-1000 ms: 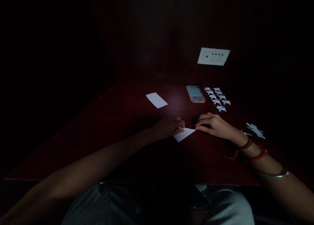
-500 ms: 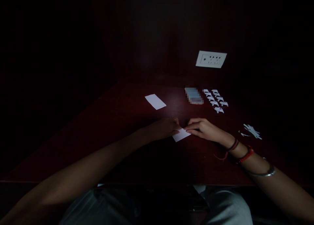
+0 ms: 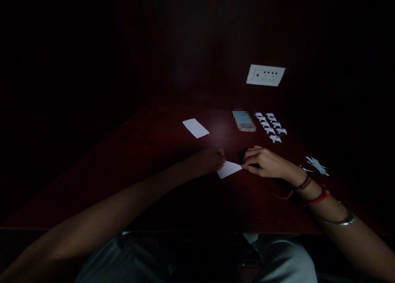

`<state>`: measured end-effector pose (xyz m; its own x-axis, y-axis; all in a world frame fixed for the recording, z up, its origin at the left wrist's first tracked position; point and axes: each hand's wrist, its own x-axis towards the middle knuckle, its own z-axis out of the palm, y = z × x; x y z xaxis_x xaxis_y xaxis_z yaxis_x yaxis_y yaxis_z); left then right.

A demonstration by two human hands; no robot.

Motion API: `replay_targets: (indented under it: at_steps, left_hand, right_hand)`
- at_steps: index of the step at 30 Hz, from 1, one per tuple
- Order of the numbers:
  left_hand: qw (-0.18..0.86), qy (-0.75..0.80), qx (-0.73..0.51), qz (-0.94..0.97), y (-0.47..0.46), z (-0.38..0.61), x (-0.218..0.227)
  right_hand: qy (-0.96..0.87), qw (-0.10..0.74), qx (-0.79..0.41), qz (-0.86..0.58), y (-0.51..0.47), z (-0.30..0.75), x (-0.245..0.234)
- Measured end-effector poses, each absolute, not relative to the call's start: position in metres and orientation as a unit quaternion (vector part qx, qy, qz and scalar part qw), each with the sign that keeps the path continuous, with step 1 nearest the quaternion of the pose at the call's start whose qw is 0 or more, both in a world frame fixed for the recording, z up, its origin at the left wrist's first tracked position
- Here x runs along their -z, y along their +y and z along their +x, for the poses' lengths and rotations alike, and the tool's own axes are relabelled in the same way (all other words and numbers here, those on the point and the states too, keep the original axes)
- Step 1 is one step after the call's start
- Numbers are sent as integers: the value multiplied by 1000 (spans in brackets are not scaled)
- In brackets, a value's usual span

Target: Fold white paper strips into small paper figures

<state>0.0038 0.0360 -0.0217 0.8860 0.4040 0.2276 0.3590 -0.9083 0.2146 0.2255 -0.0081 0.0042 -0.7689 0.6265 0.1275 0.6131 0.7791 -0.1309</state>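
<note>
A small piece of white paper (image 3: pixel 228 170) lies on the dark red table between my hands, its lower point toward me. My left hand (image 3: pixel 212 159) is closed on the paper's left side, with a ring on one finger. At the paper's right corner, the thumb and fingers of my right hand (image 3: pixel 259 161) pinch together. Farther back lies a white paper sheet (image 3: pixel 195 128), apart from both hands. Beyond my right hand, several small folded white paper pieces (image 3: pixel 268 130) stand in two rows.
A blurred flat phone-like object (image 3: pixel 244 120) lies left of the folded pieces. Thin white paper strips (image 3: pixel 317 165) are heaped at the right. A white socket panel (image 3: pixel 266 75) is on the back wall. The table's front edge (image 3: pixel 191 233) runs above my legs.
My right hand has slid right along the paper to its right corner, uncovering more of the upper edge. My left hand has stayed nearly in place.
</note>
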Motion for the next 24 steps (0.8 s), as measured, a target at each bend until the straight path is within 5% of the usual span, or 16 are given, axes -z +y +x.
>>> replay_targets:
  at_steps: [10,24]
  left_hand:
    - [98,187,-100,972,28,-8,11]
    - [69,112,-87,988,31,-23,4]
  right_hand:
    - [-890,164,-136,-402,2,210,4]
    - [-807,-175,-240,-510,41,149,-37]
